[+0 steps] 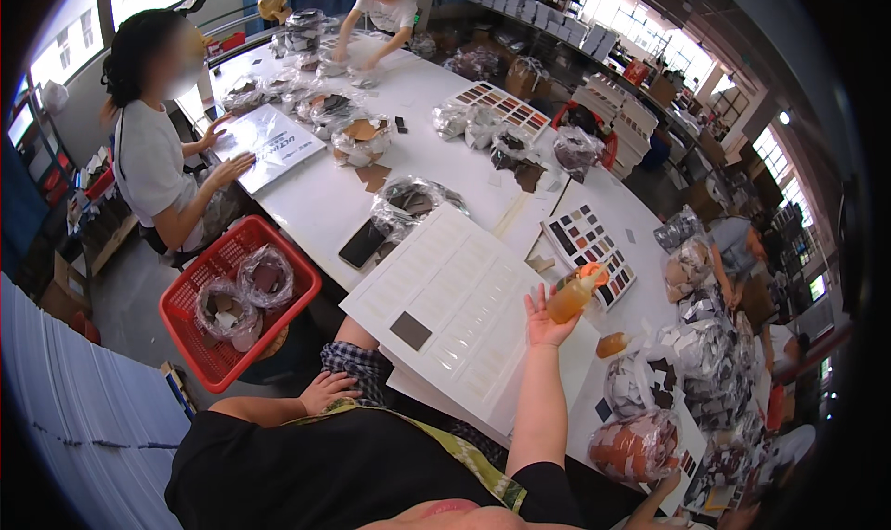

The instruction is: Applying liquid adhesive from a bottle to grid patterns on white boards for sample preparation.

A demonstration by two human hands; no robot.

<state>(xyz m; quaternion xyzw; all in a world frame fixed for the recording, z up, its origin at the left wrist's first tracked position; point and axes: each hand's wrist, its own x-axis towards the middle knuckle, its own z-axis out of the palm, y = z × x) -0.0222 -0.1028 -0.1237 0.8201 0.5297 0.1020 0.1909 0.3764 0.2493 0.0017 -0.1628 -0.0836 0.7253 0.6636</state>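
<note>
My right hand [548,326] is wrapped round a translucent squeeze bottle [568,300] with amber liquid and a pointed nozzle. It is held above the right edge of a large white sample board [436,289]. Rows of shallow rectangular recesses cover the board, and glossy streaks show in some of them. One dark grey-brown swatch [410,330] lies near the board's lower left. My left hand [329,391] rests open on my thigh, over checked cloth, holding nothing. Beyond the right hand lies a filled sample board [589,252] with small coloured swatches.
A red basket [241,298] with bagged swatches stands at left. A phone [362,243] lies beside a bag of dark pieces [408,205]. Bagged swatches [640,381] crowd the right side. A person [162,159] touches a wrapped white package [269,145]; another person [385,19] works at the far end.
</note>
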